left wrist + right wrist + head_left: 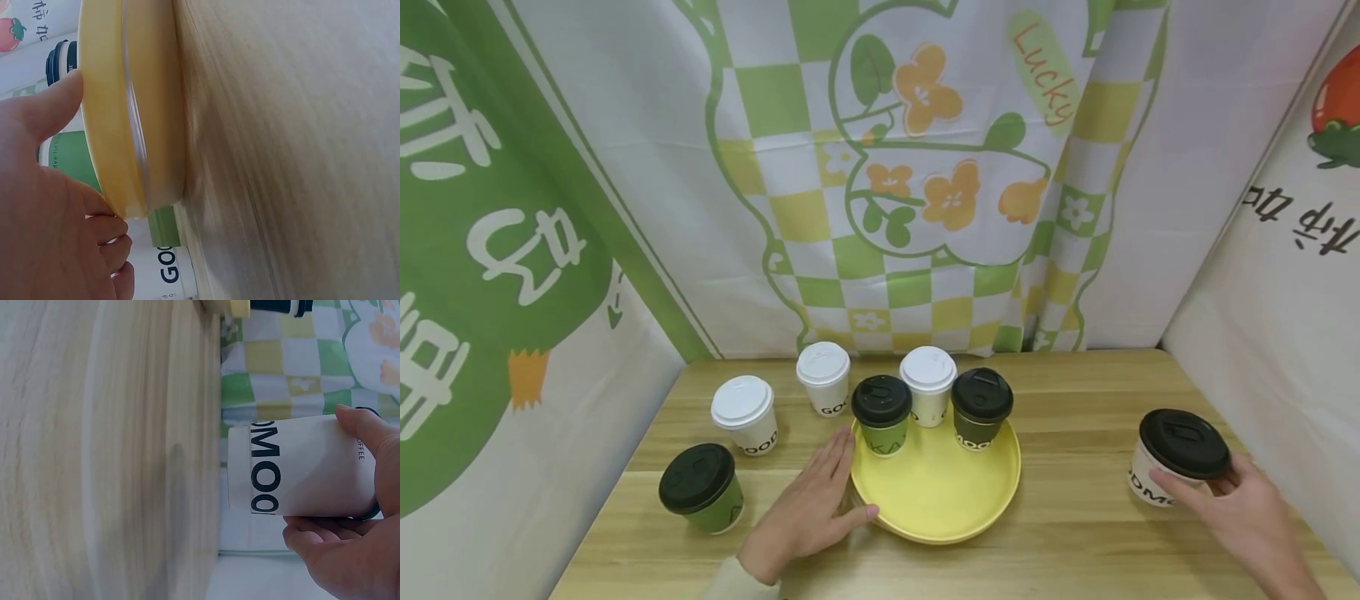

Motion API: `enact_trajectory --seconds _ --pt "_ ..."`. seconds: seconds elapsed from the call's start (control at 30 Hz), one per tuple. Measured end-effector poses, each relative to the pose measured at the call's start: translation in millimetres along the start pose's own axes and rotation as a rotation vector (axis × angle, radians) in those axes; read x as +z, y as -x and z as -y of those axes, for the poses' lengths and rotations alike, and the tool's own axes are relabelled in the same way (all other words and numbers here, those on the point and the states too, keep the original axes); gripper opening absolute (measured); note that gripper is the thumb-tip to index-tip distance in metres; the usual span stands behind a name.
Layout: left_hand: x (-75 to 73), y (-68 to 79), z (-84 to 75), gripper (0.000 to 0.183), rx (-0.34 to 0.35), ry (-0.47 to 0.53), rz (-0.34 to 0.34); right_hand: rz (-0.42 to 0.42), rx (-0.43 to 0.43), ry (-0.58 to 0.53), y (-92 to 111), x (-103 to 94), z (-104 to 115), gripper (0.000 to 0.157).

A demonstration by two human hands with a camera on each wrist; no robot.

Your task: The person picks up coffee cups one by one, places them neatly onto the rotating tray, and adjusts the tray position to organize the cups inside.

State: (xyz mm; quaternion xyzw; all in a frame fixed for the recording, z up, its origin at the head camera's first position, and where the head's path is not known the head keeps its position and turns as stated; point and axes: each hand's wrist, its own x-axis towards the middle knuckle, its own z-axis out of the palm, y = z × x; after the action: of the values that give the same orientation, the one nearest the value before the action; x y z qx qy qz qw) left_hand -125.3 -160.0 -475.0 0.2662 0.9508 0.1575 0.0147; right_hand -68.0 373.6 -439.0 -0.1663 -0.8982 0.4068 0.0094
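Observation:
My right hand (pixel 1247 508) grips a white paper cup (pixel 300 469) with a black lid (pixel 1184 443), thumb on one side and fingers on the other. In the right wrist view the cup's base is off the tabletop. My left hand (pixel 816 508) lies against the left rim of a round yellow tray (pixel 936 504), its thumb and fingertips touching the edge. On the tray stand a green cup (pixel 883 437) and a dark cup (pixel 976 432), both black-lidded. A white cup (pixel 929 407) with a white lid stands between them at the back.
Left of the tray, two white cups (pixel 756 435) (pixel 826 396) with white lids and a green cup (pixel 718 508) with a black lid stand on the wooden table (pixel 1060 533). Printed curtains (pixel 1157 167) hang behind and on both sides.

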Motion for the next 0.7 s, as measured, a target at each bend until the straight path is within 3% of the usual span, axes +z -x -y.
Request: enact_trajectory --seconds 0.23,0.37,0.57,0.7 --pt "0.1 1.2 0.4 0.094 0.002 -0.023 0.006 0.020 -0.117 0.052 8 8.8 17 0.096" --pt "-1.4 0.8 -0.7 0.089 -0.005 -0.026 0.006 -0.004 -0.177 0.046 15 16.5 27 0.094" --pt "-3.6 1.0 -1.7 0.081 -0.023 -0.040 0.007 0.035 -0.234 0.028 24 24.8 39 0.093" --pt "-3.0 2.8 -3.2 0.086 -0.042 -0.024 -0.004 0.032 -0.291 -0.010 33 33.7 49 0.088"
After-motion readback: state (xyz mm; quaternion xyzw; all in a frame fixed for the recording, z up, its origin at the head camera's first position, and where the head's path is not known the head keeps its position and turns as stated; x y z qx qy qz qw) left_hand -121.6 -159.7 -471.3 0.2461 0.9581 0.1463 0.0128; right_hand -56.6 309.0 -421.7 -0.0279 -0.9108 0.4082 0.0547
